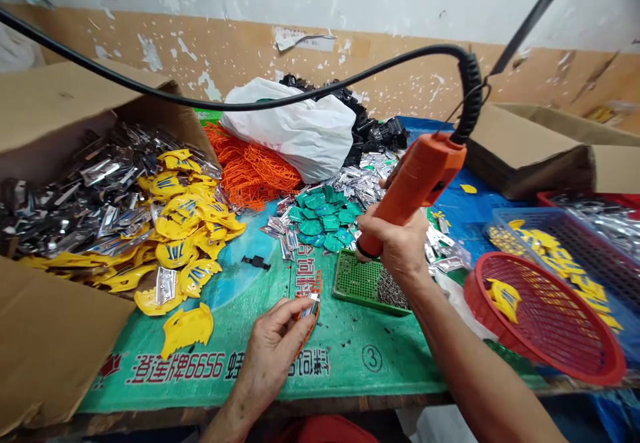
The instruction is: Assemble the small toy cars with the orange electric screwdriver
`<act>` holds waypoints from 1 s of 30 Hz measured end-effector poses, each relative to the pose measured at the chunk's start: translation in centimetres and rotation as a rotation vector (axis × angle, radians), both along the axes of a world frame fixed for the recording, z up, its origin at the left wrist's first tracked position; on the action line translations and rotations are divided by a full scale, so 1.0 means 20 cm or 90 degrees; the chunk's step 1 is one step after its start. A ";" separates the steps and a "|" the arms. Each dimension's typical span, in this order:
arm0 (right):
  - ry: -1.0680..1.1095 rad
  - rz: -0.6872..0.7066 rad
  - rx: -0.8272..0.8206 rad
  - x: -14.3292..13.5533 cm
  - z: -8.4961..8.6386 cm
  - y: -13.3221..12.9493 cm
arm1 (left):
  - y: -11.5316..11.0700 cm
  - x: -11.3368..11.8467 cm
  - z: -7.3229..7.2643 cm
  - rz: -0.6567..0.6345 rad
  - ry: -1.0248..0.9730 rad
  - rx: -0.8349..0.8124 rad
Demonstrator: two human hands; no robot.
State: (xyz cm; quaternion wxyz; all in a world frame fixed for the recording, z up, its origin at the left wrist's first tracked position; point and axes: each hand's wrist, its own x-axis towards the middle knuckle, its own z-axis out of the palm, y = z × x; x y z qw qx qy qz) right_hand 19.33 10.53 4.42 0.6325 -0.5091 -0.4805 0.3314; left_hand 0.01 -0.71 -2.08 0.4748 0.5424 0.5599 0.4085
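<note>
My left hand [280,340] is closed on a small orange plastic part with a shiny metal plate [311,304] on it, low over the green printed sheet [400,370]. In my right hand [403,246] is an orange electric screwdriver [413,180], gripped round its lower body. It leans, with its cable end up and to the right; its tip is hidden. Below it stands a green basket [357,276] with many small screws [394,290] at its right end. A small black part [256,262] lies left of the basket.
Yellow plastic parts [183,230] and metal pieces spill from a cardboard box [55,343] at left. Green parts [325,216], orange parts [255,170] and a white bag [295,123] lie behind. A red basket [545,316] stands right. A black cable [240,104] hangs across.
</note>
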 end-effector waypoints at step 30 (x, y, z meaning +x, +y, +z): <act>-0.016 -0.079 0.009 -0.04 -0.05 0.01 | 0.00 0.00 0.01 -0.011 -0.026 -0.017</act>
